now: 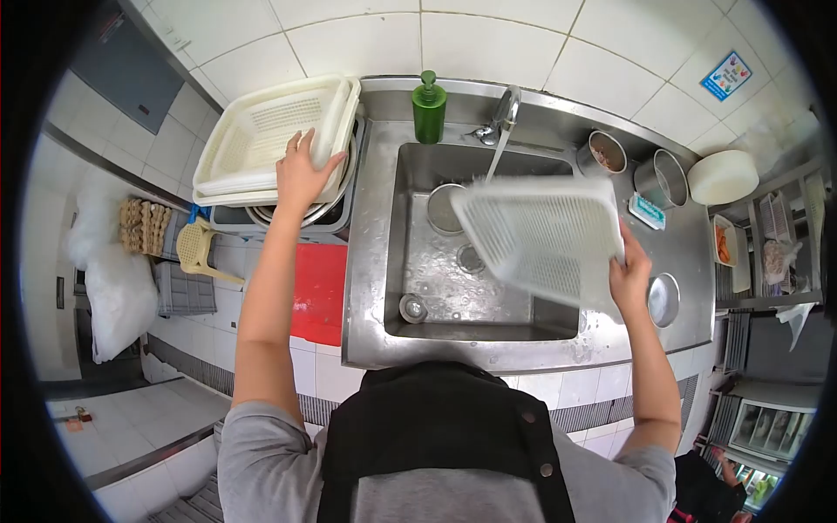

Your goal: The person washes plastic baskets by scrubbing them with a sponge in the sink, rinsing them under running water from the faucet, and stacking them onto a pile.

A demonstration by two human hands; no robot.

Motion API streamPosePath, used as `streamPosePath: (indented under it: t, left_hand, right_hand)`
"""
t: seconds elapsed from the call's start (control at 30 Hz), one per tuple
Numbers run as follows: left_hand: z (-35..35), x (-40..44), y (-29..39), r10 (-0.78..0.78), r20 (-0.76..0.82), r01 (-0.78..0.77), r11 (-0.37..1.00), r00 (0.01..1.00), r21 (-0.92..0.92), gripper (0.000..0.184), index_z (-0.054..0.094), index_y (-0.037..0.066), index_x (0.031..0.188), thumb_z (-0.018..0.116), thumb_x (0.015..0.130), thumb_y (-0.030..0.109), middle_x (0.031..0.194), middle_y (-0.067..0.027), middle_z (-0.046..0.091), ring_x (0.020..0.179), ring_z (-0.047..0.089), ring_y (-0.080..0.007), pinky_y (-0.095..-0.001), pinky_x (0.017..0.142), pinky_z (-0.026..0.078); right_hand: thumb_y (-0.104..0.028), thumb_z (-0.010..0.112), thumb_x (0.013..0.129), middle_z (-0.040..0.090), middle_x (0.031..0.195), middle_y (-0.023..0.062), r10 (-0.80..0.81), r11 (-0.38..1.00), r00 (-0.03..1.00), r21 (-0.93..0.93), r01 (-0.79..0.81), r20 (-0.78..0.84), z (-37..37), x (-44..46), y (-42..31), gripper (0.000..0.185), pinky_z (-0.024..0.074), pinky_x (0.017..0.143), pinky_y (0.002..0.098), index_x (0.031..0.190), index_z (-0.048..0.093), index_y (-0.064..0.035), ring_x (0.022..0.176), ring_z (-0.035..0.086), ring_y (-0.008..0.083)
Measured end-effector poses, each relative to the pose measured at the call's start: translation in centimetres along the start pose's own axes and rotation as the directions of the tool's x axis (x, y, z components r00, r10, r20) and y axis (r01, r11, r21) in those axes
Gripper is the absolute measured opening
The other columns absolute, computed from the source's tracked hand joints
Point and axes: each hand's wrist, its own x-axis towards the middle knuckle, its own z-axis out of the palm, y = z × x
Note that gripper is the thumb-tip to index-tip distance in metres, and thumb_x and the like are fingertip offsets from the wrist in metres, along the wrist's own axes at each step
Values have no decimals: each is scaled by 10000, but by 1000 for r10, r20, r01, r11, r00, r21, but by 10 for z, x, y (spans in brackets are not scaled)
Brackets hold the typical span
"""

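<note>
My right hand grips the right edge of a white slotted plastic basket, which is tilted over the sink and slightly blurred by motion. Water runs from the faucet just behind the basket's far edge. To the left, my left hand lies with fingers apart on a stack of cream plastic baskets. Those baskets rest on bowls and a grey tub beside the sink. A round metal strainer or bowl is partly hidden by the held basket.
A green pump bottle stands behind the sink. Along the right counter are metal containers, a blue-and-white packet and a metal bowl. A red board or mat lies left of the sink. Another person shows at lower right.
</note>
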Motion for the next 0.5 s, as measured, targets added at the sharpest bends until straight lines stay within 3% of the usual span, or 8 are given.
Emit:
streamPosePath:
  t: [0.03,0.1,0.13,0.2,0.33,0.4,0.43,0.5]
  left_hand:
    - [-5,-2,-6,11,-2,-12,999,1000,-49,760,530,77,1359,670,806,578,1375,-220,513,1300,475,-338,-526,1064,333]
    - [-17,-8,-18,-8,7,8,1000,1000,-7,715,544,89,1349,643,833,574,1385,-207,508,1319,453,-337,-552,1087,286]
    - [-21,-11,-23,-26,18,25,999,999,31,672,559,101,1339,615,860,569,1396,-194,503,1337,431,-336,-577,1110,239]
    - [-22,-18,-39,-8,-20,9,999,1000,36,673,567,94,1331,603,864,577,1395,-203,502,1356,405,-351,-614,1110,190]
    - [-30,-30,-58,23,-12,-23,998,1000,57,669,568,98,1335,583,876,584,1413,-211,483,1405,333,-360,-662,1113,113]
    - [-37,-33,-70,22,4,-22,997,1000,74,672,563,99,1341,578,878,587,1423,-208,473,1410,324,-360,-664,1114,102]
    - [-40,-35,-75,38,4,-38,997,999,69,669,563,96,1340,577,882,582,1430,-206,465,1415,314,-358,-661,1118,95]
    - [-45,-36,-93,51,-5,-50,996,999,78,665,562,93,1340,576,885,578,1436,-203,457,1420,304,-356,-659,1122,87]
  right_hand:
    - [152,529,686,568,1352,184,-5,1000,1000,3,5,-1,-9,-13,6,350,501,906,316,988,683,64,1146,627,326]
    - [158,521,691,571,1341,197,226,974,949,-66,-217,219,-24,-35,14,358,490,913,310,1002,675,71,1125,640,318]
    - [158,521,691,571,1341,197,227,974,950,-70,-217,217,-27,-44,11,358,490,913,310,1002,675,71,1125,640,318]
    - [162,520,692,575,1331,212,267,964,964,11,-267,9,-32,-55,4,368,501,870,301,1008,681,66,1079,662,302]
    - [167,517,698,586,1314,223,218,976,976,-9,-218,20,-37,-75,10,376,512,832,301,1013,691,58,1051,671,298]
    - [177,509,702,598,1298,225,79,990,997,-117,-80,-15,-45,-65,-12,405,506,871,304,1046,687,61,1084,659,305]
    - [181,503,705,602,1298,218,107,993,994,-54,-109,-35,-44,-68,-9,420,482,933,318,1068,680,63,1148,628,315]
    - [180,508,707,599,1302,218,49,991,995,-118,-59,-89,-39,-76,-16,396,498,911,326,1038,690,63,1145,631,318]
